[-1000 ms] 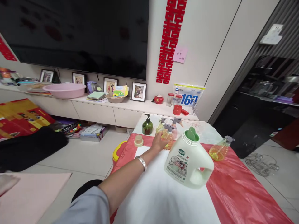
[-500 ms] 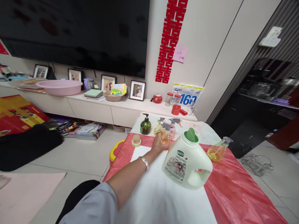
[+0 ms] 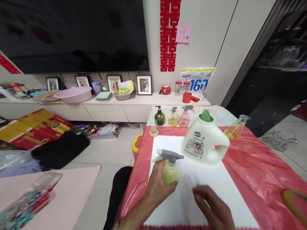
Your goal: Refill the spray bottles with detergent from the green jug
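I see the left hand [image 3: 160, 182] wrapped round a spray bottle [image 3: 170, 172] over the white cloth [image 3: 185, 174] on the table [image 3: 254, 163]. The right hand [image 3: 214, 207], at the bottle's four o'clock, is loosely curled; I can't tell whether its fingertips meet. At two o'clock, the jug [image 3: 208, 134] has a blurred label [image 3: 195, 147]; at one, a bag [image 3: 198, 78] reads "160".

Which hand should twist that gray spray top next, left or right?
Probably the right hand: it's close by, and I see nothing in it. The left hand is wrapped around the spray bottle below its gray top, so it could hold steady.
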Available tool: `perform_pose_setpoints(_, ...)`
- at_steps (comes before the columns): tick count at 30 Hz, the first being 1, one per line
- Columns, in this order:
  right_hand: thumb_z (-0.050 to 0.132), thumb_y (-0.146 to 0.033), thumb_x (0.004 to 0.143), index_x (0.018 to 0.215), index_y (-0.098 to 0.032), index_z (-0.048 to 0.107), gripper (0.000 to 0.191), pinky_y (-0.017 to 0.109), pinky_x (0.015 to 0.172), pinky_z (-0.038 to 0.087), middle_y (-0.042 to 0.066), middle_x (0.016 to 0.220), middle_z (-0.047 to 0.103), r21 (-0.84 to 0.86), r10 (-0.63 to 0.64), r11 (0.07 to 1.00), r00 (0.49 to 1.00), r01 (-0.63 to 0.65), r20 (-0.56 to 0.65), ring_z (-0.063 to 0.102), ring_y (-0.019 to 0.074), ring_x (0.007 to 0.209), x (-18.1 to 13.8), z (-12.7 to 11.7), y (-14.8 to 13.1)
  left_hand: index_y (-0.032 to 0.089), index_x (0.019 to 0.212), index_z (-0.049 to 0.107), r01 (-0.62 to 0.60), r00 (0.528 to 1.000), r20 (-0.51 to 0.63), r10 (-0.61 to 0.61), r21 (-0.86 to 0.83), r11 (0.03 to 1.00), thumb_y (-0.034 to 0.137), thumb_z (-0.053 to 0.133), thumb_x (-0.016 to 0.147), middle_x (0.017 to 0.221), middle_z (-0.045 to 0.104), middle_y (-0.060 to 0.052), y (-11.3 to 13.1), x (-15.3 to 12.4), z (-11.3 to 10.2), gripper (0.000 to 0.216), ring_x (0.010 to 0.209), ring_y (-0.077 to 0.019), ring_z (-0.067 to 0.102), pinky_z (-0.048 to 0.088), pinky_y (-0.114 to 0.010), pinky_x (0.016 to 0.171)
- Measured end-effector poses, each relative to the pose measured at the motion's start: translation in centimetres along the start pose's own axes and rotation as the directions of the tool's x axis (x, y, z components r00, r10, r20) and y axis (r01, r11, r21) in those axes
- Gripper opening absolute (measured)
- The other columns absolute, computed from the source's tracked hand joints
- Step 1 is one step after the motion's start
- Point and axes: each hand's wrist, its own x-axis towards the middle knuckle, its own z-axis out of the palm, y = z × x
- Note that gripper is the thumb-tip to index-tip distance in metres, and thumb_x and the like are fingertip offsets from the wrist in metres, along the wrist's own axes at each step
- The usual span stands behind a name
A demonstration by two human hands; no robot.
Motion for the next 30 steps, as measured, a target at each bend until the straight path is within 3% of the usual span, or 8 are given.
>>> perform_pose_setpoints(2,0.067,-0.056,0.089,0.101,-0.024,0.072,0.035,0.030,0.084,0.058,0.006,0.107,0.067,0.024,-0.110,0.994,0.992,0.109,0.056,0.065,0.0206,0.096,1.7,1.7,-0.8,0.024,0.125,0.053,0.026,0.999,-0.025,-0.025,0.032,0.999,0.020,0.078,0.059,0.123,0.064,-0.013,-0.1,-0.9,0.4,0.070,0.121,-0.0362,0.060,0.049,-0.056,0.106)
perform_pose_setpoints(6,0.069,-0.048,0.090,0.117,-0.022,0.068,0.038,0.036,0.098,0.054,0.007,0.121,0.064,0.071,-0.210,0.975,0.978,0.210,-0.005,0.061,0.0215,0.113,3.7,4.1,-1.3,0.023,0.122,0.057,-0.020,0.999,-0.030,0.022,0.080,0.997,0.033,0.079,0.067,0.122,0.068,-0.013,0.0,-1.0,1.3,0.061,0.120,-0.0376,0.061,0.049,-0.057,0.107)
perform_pose_setpoints(13,0.075,-0.043,0.085,0.109,-0.019,0.064,0.036,0.038,0.100,0.051,0.008,0.114,0.063,0.166,-0.203,0.964,0.978,0.208,-0.049,0.061,0.0211,0.109,4.3,6.7,-2.1,0.021,0.118,0.063,-0.075,0.997,-0.032,0.075,0.000,0.997,0.035,0.072,0.080,0.120,0.070,-0.011,-0.1,-1.6,2.3,0.042,0.119,-0.0339,0.062,0.051,-0.052,0.105)
perform_pose_setpoints(17,0.076,-0.043,0.084,0.105,-0.017,0.059,0.037,0.036,0.095,0.053,0.007,0.107,0.065,0.231,-0.136,0.962,0.989,0.144,-0.051,0.063,0.0201,0.103,4.4,8.2,-2.4,0.022,0.118,0.063,-0.117,0.993,-0.026,0.115,-0.076,0.990,0.041,0.074,0.080,0.118,0.072,-0.009,-0.6,-1.5,2.4,0.044,0.114,-0.0308,0.065,0.052,-0.049,0.104)
perform_pose_setpoints(21,0.077,-0.044,0.083,0.106,-0.018,0.059,0.039,0.033,0.091,0.054,0.007,0.105,0.065,0.180,-0.162,0.969,0.984,0.172,-0.070,0.063,0.0193,0.099,4.5,8.8,-2.1,0.024,0.114,0.066,-0.122,0.993,-0.021,0.120,-0.104,0.987,0.042,0.073,0.082,0.111,0.074,-0.006,-1.1,-1.6,2.6,0.037,0.109,-0.0284,0.067,0.052,-0.048,0.106)
perform_pose_setpoints(25,0.072,-0.042,0.088,0.107,-0.019,0.061,0.032,0.031,0.089,0.053,0.006,0.107,0.064,0.106,-0.253,0.959,0.964,0.261,-0.082,0.063,0.0181,0.099,4.5,8.7,-1.9,0.023,0.120,0.063,-0.115,0.992,-0.060,0.111,-0.085,0.990,0.044,0.076,0.080,0.117,0.071,-0.008,-1.3,-1.8,2.7,0.047,0.112,-0.0290,0.066,0.053,-0.049,0.105)
perform_pose_setpoints(30,0.071,-0.037,0.091,0.109,-0.020,0.064,0.026,0.027,0.087,0.049,0.003,0.108,0.064,0.001,-0.385,0.922,0.919,0.386,-0.090,0.062,0.0155,0.099,4.8,8.3,-2.7,0.023,0.122,0.061,-0.093,0.996,-0.022,0.092,-0.078,0.993,0.043,0.073,0.082,0.121,0.071,-0.008,-1.2,-1.8,2.5,0.046,0.116,-0.0296,0.065,0.052,-0.050,0.107)
